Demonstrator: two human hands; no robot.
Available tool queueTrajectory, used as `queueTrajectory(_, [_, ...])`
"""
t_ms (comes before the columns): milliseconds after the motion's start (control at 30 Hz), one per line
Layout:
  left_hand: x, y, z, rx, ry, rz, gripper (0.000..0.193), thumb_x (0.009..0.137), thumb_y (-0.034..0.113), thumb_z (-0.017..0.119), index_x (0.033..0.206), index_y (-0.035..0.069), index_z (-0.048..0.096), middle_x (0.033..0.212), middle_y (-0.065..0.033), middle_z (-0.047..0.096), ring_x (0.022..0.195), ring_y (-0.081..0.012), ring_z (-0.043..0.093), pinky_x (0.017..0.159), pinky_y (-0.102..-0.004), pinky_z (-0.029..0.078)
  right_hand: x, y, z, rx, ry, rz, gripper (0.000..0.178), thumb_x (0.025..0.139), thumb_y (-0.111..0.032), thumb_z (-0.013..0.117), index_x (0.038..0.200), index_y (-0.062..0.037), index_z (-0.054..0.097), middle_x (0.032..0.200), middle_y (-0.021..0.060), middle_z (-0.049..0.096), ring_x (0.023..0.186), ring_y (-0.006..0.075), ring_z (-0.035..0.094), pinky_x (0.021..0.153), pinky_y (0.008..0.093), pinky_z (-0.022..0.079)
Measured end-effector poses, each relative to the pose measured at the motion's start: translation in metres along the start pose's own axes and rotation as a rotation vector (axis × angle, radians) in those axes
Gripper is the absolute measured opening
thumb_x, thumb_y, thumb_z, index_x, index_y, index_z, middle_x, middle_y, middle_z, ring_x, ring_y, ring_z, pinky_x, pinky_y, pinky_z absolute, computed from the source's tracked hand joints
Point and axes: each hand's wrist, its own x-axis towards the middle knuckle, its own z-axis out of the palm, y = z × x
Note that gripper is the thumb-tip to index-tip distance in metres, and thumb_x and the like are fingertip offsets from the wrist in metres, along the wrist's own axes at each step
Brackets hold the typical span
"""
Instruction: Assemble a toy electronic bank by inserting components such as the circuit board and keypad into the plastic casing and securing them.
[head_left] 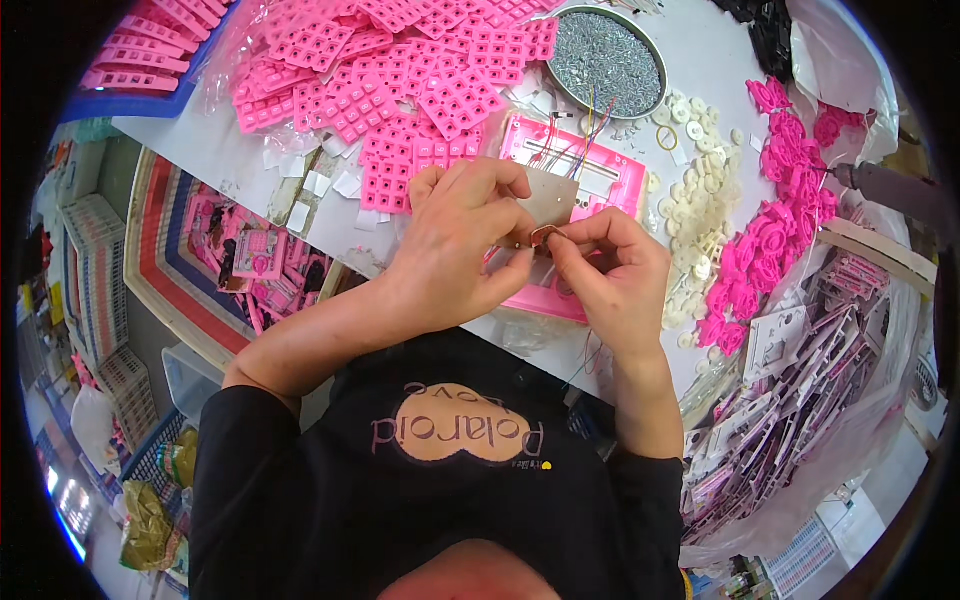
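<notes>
My left hand (460, 240) is closed, its thumb and fingertips curled in at the left edge of a flat brown board (550, 200); what sits between them is hidden. A small reddish-brown part with a thin wire (543, 236) is pinched between the thumb and fingers of my right hand (612, 262), right beside my left fingertips. Under both hands lies a pink plastic casing (625, 175) with a pale slotted panel. Thin coloured wires (605, 118) rise from its upper part.
Pink keypad pieces (340, 85) are heaped at the back left. A round tin of small screws (608, 62) stands behind the casing. White round parts (695, 195) and pink moulded parts (785, 210) spread to the right. A power screwdriver (890, 190) and a bag of flat panels (790, 400) are further right.
</notes>
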Motion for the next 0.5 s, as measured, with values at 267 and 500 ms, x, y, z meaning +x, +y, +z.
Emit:
queueTrajectory(267, [0.001, -0.002, 0.000, -0.158, 0.006, -0.028, 0.019, 0.071, 0.004, 0.077, 0.088, 0.008, 0.068, 0.106, -0.0069, 0.057, 0.092, -0.0220, 0.058, 0.084, -0.0368, 0.037, 0.002, 0.001, 0.009, -0.546, 0.138, -0.526, 0.016, 0.079, 0.003, 0.074, 0.094, -0.0015, 0.069, 0.095, 0.0094, 0.072, 0.075, 0.0201, 0.067, 0.063, 0.0299, 0.053])
queueTrajectory(500, [-0.003, -0.002, 0.007, -0.209, 0.084, -0.028, 0.014, 0.075, 0.008, 0.076, 0.085, 0.011, 0.066, 0.098, -0.0029, 0.055, 0.094, -0.0210, 0.057, 0.085, -0.0391, 0.031, -0.008, 0.003, 0.010, -0.538, 0.075, -0.661, 0.023, 0.076, 0.003, 0.076, 0.098, -0.0010, 0.069, 0.094, 0.0104, 0.071, 0.074, 0.0252, 0.067, 0.064, 0.0340, 0.054])
